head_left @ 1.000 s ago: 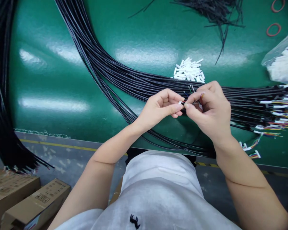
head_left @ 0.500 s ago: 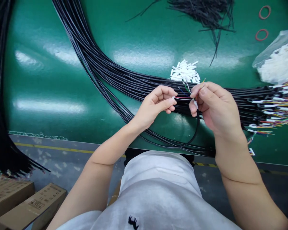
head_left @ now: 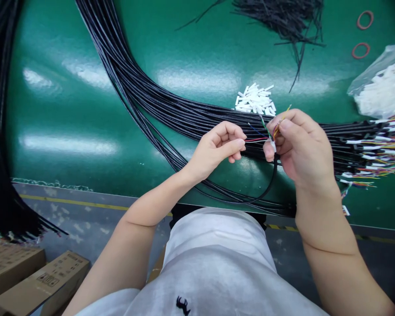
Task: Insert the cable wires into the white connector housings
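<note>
This looks to me like a workshop or factory floor, the wiring sort: a thick bundle of black cables (head_left: pixel 171 105) sweeps across the green counter (head_left: pixel 191 57), coloured wire ends (head_left: pixel 390 152) fanned out at one end, a heap of small white pieces (head_left: pixel 256 100) and a clear plastic bag (head_left: pixel 382 90) nearby. Lower down I see cardboard cartons (head_left: pixel 49 278) and a scuffed grey floor (head_left: pixel 102 224) crossed by a yellow line (head_left: pixel 75 202).

Beneath the left hand (head_left: pixel 222 147) and right hand (head_left: pixel 301 145) we see a glossy green tabletop (head_left: pixel 59 114). We note pale reflections (head_left: pixel 70 145) of light to the left of the left hand and beyond both. Nearer than the left hand, past the table edge, we find a patchy grey floor (head_left: pixel 95 219) with a yellow line (head_left: pixel 72 202); farther left, cardboard boxes (head_left: pixel 57 272). Nearer than the right hand, the floor darkens.
</note>
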Available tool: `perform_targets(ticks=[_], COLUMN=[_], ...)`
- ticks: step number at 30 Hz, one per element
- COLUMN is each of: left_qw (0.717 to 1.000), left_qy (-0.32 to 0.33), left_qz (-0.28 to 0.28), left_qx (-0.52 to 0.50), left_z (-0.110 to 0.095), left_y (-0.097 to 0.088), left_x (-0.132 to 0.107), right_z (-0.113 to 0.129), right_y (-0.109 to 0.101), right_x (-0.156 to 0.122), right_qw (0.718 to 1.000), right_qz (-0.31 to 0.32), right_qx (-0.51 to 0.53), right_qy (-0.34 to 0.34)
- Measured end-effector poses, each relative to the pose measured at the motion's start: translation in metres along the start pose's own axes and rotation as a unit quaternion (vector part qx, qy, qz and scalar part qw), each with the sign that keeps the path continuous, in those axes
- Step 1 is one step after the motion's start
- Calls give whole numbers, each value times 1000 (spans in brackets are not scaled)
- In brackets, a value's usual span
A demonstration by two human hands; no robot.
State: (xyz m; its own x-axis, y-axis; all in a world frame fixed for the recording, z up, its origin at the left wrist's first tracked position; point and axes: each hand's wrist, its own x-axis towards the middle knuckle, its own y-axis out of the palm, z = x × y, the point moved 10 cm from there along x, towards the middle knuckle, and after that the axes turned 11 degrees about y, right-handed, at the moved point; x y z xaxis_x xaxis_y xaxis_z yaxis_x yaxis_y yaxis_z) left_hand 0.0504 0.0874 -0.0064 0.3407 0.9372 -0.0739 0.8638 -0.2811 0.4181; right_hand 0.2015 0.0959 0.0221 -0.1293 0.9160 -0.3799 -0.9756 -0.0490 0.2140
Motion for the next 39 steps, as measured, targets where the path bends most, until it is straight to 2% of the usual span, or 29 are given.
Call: perform_targets(ticks=[8, 18, 25, 28, 33, 36, 39], left_qw=[1000, 999, 999, 999, 999, 999, 999], left_qy=[0, 7, -20, -34, -40, -24, -41], left_qz=[2, 4, 2, 5, 14, 17, 13], left_qx=[-11, -35, -35, -42, -29, -15, -21], left_z=[-1, -5, 2, 5, 5, 3, 8], left_y=[1, 7, 7, 9, 10, 9, 9], left_x=[1, 5, 4, 3, 2, 3, 2], right_z=[-4, -15, -6, -4, -8, -9, -9], right_y=[4, 11, 15, 19, 27, 26, 20], right_x=[4, -1, -2, -3, -6, -6, -4], right_qw=[1000, 991, 995, 993, 984, 985, 991], right_qz=[6, 55, 61, 91, 139, 128, 95], right_qx=[-15, 13, -1, -8, -66, -74, -26], right_qy=[19, 122, 77, 68, 92, 93, 94])
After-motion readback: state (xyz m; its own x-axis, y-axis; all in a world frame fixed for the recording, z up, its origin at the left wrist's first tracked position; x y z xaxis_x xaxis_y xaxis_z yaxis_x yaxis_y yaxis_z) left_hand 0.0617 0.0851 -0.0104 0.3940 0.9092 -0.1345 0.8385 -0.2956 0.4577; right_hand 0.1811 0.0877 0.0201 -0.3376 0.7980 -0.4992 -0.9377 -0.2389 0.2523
